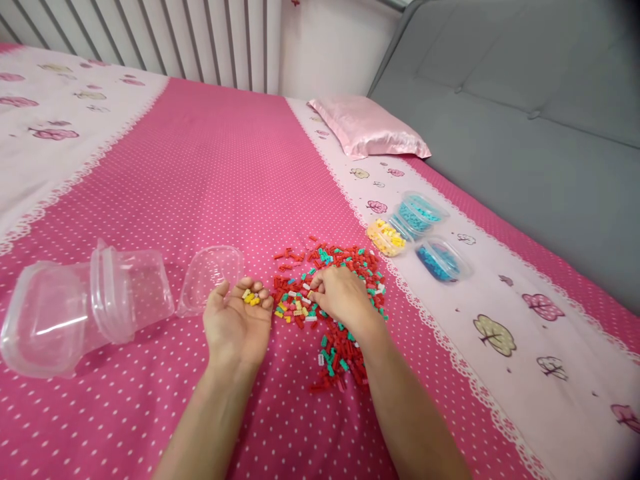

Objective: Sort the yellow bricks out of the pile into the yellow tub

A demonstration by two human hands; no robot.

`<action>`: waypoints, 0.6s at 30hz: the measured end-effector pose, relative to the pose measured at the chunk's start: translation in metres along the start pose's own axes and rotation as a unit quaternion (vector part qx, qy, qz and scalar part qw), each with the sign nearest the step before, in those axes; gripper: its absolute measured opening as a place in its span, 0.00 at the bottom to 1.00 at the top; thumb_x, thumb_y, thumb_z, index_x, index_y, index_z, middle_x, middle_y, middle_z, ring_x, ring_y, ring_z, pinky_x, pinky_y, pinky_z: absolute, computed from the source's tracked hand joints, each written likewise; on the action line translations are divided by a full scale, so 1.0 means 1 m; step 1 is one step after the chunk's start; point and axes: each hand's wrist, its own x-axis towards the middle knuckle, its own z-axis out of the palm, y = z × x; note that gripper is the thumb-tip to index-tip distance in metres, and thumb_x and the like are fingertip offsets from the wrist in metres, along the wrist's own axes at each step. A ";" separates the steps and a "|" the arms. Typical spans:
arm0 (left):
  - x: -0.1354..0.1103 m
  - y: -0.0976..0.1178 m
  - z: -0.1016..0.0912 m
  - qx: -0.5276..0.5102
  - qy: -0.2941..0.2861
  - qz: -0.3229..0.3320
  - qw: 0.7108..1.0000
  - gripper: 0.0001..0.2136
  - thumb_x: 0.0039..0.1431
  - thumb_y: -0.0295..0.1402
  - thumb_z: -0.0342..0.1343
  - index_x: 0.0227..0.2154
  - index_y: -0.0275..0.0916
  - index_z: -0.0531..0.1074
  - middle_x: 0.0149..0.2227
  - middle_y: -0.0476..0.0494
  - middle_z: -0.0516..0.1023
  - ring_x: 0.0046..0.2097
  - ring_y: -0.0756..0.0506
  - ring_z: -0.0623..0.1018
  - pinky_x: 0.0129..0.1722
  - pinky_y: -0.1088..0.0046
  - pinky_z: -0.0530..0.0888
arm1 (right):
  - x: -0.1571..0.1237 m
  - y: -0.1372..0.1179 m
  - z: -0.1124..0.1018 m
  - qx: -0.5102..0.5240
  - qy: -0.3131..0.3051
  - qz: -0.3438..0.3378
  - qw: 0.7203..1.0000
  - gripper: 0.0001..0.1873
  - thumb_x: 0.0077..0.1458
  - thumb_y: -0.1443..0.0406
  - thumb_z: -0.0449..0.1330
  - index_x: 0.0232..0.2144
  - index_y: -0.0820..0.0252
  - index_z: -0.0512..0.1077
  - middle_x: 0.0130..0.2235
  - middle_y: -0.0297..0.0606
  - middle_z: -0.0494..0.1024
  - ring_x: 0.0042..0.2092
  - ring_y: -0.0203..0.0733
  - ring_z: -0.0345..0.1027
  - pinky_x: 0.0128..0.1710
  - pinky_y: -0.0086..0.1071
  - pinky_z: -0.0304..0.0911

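My left hand (240,323) is turned palm up and cupped, with several small yellow building bricks (251,297) lying on its fingers. Over the loose pile of mostly red and green bricks (350,353), my right hand (340,293) points down with thumb and fingertips pinched together. A small pale yellow brick (311,294) shows at those fingertips. Between the two hands lie more yellow, cream, pink and white bricks (295,308). The far part of the pile is partly hidden behind my right hand.
Clear tubs (130,293) lie on their sides at the left, beside a clear lid or tub (207,277). At the right stand small tubs of yellow bricks (387,235), turquoise bricks (417,212) and blue bricks (439,261). A pink pillow (370,127) rests by the grey headboard (500,100).
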 end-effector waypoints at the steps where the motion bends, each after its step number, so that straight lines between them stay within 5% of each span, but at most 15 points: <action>1: 0.000 0.000 0.000 0.001 0.000 -0.001 1.000 0.13 0.57 0.33 0.40 0.21 0.35 0.62 0.22 0.46 0.63 0.23 0.52 0.65 0.22 0.79 0.66 | 0.001 0.000 0.001 -0.004 -0.001 0.004 1.000 0.03 0.46 0.67 0.63 0.26 0.53 0.77 0.30 0.39 0.80 0.36 0.44 0.74 0.35 0.33 0.65; 10: 0.001 -0.001 0.001 0.009 0.001 -0.007 1.000 0.13 0.57 0.32 0.40 0.21 0.35 0.63 0.22 0.45 0.64 0.23 0.52 0.65 0.22 0.78 0.66 | -0.001 0.003 -0.006 0.019 0.029 0.009 0.999 0.02 0.45 0.66 0.62 0.23 0.54 0.75 0.28 0.36 0.79 0.32 0.41 0.72 0.31 0.31 0.62; 14: 0.000 -0.001 0.002 0.013 -0.002 -0.011 1.000 0.13 0.57 0.32 0.40 0.21 0.34 0.64 0.22 0.44 0.65 0.23 0.51 0.66 0.22 0.78 0.67 | -0.003 0.010 -0.018 0.110 0.137 0.000 0.984 0.02 0.48 0.64 0.61 0.26 0.56 0.74 0.25 0.32 0.76 0.27 0.36 0.68 0.29 0.29 0.61; 18: -0.001 -0.002 0.003 0.023 -0.007 -0.013 1.000 0.14 0.57 0.32 0.39 0.21 0.34 0.65 0.22 0.43 0.66 0.24 0.51 0.67 0.22 0.78 0.68 | -0.010 0.009 -0.033 0.237 0.307 -0.049 0.920 0.07 0.51 0.62 0.59 0.30 0.59 0.73 0.25 0.31 0.73 0.25 0.32 0.65 0.27 0.28 0.62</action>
